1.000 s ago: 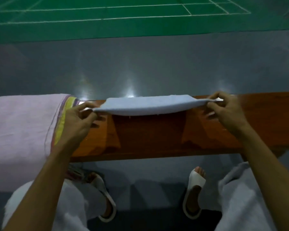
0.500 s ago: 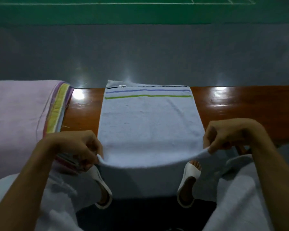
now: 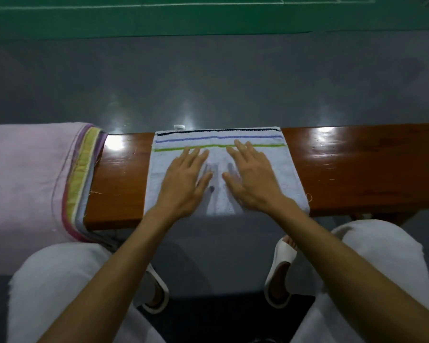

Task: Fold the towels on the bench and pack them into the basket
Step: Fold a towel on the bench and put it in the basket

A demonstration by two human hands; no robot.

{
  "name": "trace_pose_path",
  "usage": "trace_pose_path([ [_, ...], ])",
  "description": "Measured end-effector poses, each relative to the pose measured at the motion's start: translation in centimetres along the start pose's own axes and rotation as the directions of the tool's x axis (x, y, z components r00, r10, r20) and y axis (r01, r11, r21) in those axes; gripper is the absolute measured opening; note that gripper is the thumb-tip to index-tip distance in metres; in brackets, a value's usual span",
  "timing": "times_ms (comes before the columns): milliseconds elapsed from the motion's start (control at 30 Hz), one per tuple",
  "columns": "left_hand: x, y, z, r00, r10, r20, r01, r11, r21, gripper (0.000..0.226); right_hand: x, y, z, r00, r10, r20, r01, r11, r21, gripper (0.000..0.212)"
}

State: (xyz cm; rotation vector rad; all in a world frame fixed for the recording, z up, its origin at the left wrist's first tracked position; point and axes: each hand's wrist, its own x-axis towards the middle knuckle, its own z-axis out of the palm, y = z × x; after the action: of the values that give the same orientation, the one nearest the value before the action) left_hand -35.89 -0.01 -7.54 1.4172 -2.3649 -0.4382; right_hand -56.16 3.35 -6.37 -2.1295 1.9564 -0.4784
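Head view: the task looks to be in its early part. A pale striped towel [image 3: 217, 157] lies flat across the wooden bench [image 3: 357, 167], reaching from the far edge to the near edge. Its black, blue and green stripes run along the twelve o'clock end. Whether it is doubled over cannot be told from here, though the near edge looks thick and rounded like a fold. It seems to be getting smoothed down, so further folds are probably due before it is small enough to pack.

At nine o'clock from it, apart from it with bare wood between, a pink towel [image 3: 22, 174] with a yellow and purple border hangs over the bench unfolded, so that one is left to do. No basket is in view, and nothing here shows any towel packed.

Both hands lie palm down on the striped towel with the fingers straight and spread, pressing it to the bench and gripping nothing. The left hand [image 3: 183, 180] sits at nine o'clock of the towel's middle and the right hand [image 3: 252, 178] at three o'clock. A strip of cloth shows between them. All fingertips point to twelve o'clock, and the right hand's reach the green stripe.
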Motion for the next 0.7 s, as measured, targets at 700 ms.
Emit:
trace_pose_path([
  [700, -2.2, -5.3, -1.5, 0.965, -0.262, 0.022, 0.258, 0.959, 0.113, 0.069, -0.1, 7.1, -0.9, 0.975, 0.219, 0.048, -0.206, 0.96, -0.191, 0.079],
])
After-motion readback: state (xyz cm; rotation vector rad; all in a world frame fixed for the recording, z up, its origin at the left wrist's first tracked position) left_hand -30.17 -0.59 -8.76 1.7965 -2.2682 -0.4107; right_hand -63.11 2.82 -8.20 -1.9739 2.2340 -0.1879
